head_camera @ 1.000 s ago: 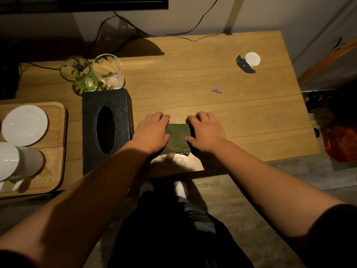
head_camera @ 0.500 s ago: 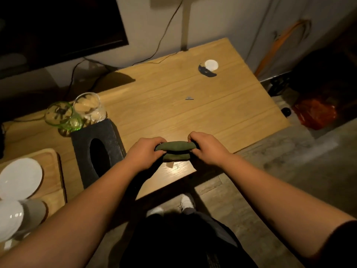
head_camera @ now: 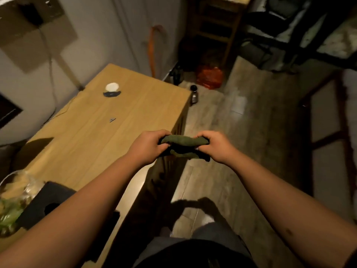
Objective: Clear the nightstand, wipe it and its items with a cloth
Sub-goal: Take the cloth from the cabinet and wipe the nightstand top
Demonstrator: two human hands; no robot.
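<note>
Head view, looking down and forward. The left hand [head_camera: 147,147] and the right hand [head_camera: 216,147] each grasp one end of a folded dark green cloth [head_camera: 183,147], fingers curled over its top edge and thumbs beneath. The cloth is held in the air — past the near right corner of the nightstand [head_camera: 100,136], above the floor rather than above the wooden top — and a lower fold hangs slack between the two hands.

On the nightstand top, toward the far end, lie a small white disc [head_camera: 112,86] and, just in front of it and touching or nearly so, a dark flat piece [head_camera: 112,93]. A tiny dark fragment [head_camera: 112,119] lies nearer the middle, well apart from both. At the lower left edge of the view stand a black tissue box [head_camera: 44,204], partly hidden by the left forearm, and just beside it a clear glass [head_camera: 17,186] and a green glass [head_camera: 7,215], both blurred.

On the floor beyond the nightstand's far right corner stand a small dark bottle [head_camera: 193,95] and, farther back, an orange bag [head_camera: 209,77]. An orange-handled stick [head_camera: 152,51] leans against the wall.
</note>
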